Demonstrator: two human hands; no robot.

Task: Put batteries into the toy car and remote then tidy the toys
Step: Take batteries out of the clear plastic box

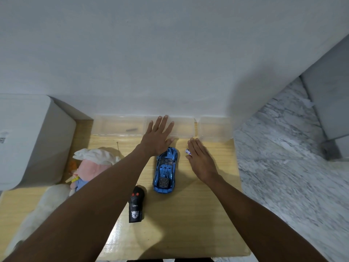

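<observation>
A shiny blue toy car (165, 170) lies on the wooden table (188, 224), nose pointing away from me. A black remote (136, 205) with red buttons lies to its near left. My left hand (157, 138) is stretched out flat with spread fingers, just beyond the car's nose and over the edge of a clear plastic box (120, 125). My right hand (200, 157) is flat with straight fingers to the right of the car. A small white and purple battery (187, 151) peeks out at its left edge, touching the fingers.
Two more clear plastic containers (215, 127) stand along the wall at the back. Plush toys (92, 167) lie at the left beside a large white box (34, 138). A thin antenna (117, 146) sticks up near them. Marble floor (292, 176) lies to the right.
</observation>
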